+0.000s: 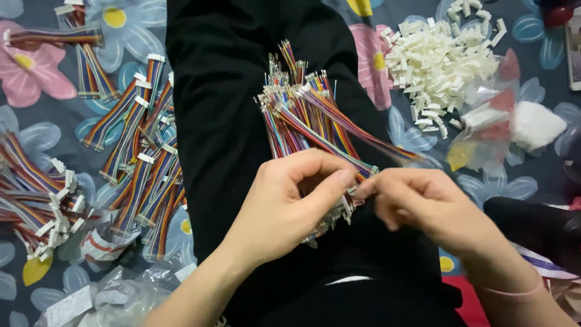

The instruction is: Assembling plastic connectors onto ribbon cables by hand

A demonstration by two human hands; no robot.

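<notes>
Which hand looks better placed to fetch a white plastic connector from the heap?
Probably the right hand. The heap of white connectors lies on its side of the black cloth, up and to the right. The left hand sits over the bundle of coloured wires, and its fingers pinch wire ends.

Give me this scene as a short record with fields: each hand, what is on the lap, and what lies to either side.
left hand: grips the bundle of rainbow ribbon wires
right hand: pinches one wire strip at its end
lap: bundle lies on black cloth
right side: pile of white plastic connectors
left side: finished cables with white connectors
surface: floral sheet
</notes>
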